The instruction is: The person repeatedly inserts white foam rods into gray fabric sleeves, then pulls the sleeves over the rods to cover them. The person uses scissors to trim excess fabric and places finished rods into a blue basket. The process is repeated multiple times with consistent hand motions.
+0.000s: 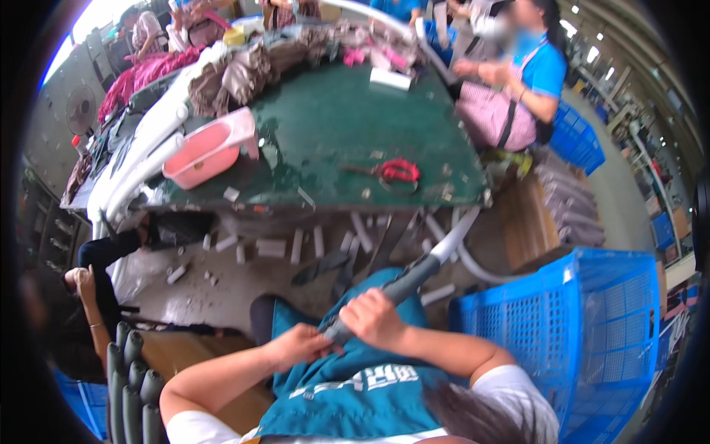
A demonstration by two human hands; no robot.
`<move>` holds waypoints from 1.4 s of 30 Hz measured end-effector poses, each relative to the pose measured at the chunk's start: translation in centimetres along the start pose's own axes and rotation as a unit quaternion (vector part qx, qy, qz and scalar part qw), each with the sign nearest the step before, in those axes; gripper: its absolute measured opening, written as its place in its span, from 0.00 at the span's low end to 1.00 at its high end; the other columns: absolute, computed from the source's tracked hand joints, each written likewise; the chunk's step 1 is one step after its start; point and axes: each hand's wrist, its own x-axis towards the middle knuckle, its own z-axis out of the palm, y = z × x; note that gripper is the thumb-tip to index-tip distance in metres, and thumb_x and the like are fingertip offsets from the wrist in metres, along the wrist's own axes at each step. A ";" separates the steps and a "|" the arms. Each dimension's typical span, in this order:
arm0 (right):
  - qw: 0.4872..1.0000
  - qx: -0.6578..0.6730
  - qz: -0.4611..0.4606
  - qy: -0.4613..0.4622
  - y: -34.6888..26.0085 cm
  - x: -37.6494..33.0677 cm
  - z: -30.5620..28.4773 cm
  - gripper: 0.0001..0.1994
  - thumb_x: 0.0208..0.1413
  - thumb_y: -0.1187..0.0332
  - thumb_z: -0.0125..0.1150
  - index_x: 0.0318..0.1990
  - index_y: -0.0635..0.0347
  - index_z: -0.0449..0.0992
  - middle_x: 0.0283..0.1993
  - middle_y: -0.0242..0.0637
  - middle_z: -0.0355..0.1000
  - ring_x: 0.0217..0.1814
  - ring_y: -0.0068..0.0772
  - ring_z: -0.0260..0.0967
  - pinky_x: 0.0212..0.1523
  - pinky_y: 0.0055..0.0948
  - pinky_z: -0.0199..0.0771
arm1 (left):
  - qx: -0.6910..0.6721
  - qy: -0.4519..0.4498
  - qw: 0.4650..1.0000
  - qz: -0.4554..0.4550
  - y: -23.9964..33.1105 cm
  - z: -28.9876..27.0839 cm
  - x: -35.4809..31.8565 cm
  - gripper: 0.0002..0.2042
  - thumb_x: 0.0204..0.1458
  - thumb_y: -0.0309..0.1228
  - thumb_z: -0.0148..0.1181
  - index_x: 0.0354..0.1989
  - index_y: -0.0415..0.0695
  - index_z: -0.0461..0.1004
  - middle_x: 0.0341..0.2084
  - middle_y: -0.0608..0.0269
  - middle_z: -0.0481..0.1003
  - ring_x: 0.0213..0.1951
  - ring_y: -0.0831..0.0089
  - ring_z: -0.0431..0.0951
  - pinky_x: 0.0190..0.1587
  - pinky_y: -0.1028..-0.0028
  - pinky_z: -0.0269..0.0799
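A white tube [453,240] slants from the table's front right corner toward my lap, with a dark grey fabric sleeve [416,278] around its lower part. My right hand [372,318] is wrapped round the sleeve over my teal apron [355,399]. Closer to me and to the left, my left hand [302,345] is closed on the sleeve's near end. The sleeve looks bunched between and below my hands; what is inside it there is hidden.
On the green table [318,140] are a pink plastic basin [200,153], red-handled scissors [399,171] and fabric piles [248,74]. A blue crate [547,348] stands at my right; grey covered rolls [133,385] stand at left. White tube pieces litter the floor. Co-workers sit around the table.
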 end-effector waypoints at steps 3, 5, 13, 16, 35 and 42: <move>0.999 0.049 -0.010 -0.003 -0.1 1.2 -1.8 0.04 0.46 0.68 0.55 0.30 0.55 0.70 0.26 0.33 0.66 0.32 0.33 0.69 0.39 0.35 0.67 | -0.092 -0.024 0.992 -0.080 0.6 1.1 0.0 0.18 0.67 0.37 0.42 0.38 0.39 0.77 0.20 0.75 0.62 0.21 0.83 0.57 0.25 0.82 0.56; 0.998 0.057 -0.024 0.008 0.4 1.6 -2.2 0.07 0.46 0.68 0.56 0.34 0.57 0.72 0.27 0.33 0.67 0.32 0.33 0.70 0.39 0.35 0.67 | -0.125 -0.034 0.990 -0.054 0.5 0.5 1.0 0.17 0.68 0.37 0.42 0.33 0.41 0.74 0.19 0.75 0.61 0.21 0.83 0.56 0.26 0.82 0.55; 0.998 0.015 -0.039 0.041 0.5 3.1 -4.1 0.08 0.41 0.71 0.61 0.32 0.61 0.75 0.26 0.34 0.67 0.27 0.34 0.69 0.29 0.34 0.66 | -0.063 0.019 0.980 0.190 0.3 1.6 -1.7 0.20 0.67 0.41 0.44 0.21 0.45 0.65 0.18 0.74 0.61 0.22 0.84 0.56 0.25 0.79 0.54; 0.991 -0.003 -0.085 0.101 1.4 4.6 -5.4 0.07 0.38 0.72 0.63 0.27 0.59 0.73 0.23 0.33 0.65 0.24 0.34 0.66 0.26 0.34 0.65 | -0.072 0.039 0.982 0.168 2.6 2.3 -4.1 0.22 0.66 0.45 0.44 0.19 0.47 0.63 0.17 0.76 0.60 0.21 0.83 0.55 0.23 0.78 0.54; 0.989 -0.116 -0.086 -0.008 -1.1 3.0 0.2 0.04 0.42 0.69 0.58 0.25 0.53 0.68 0.22 0.30 0.64 0.26 0.28 0.65 0.32 0.27 0.65 | 0.478 0.176 0.860 -0.005 1.3 -0.5 -1.6 0.28 0.39 0.33 0.68 0.51 0.37 0.69 0.36 0.46 0.77 0.39 0.54 0.78 0.46 0.65 0.73; 0.991 -0.088 -0.093 0.040 3.3 2.5 -2.4 0.13 0.46 0.69 0.58 0.42 0.58 0.73 0.27 0.31 0.65 0.29 0.31 0.68 0.34 0.32 0.69 | 0.286 0.224 0.926 0.102 -0.8 -2.8 -3.1 0.15 0.41 0.26 0.65 0.38 0.37 0.72 0.30 0.50 0.77 0.34 0.62 0.78 0.43 0.67 0.72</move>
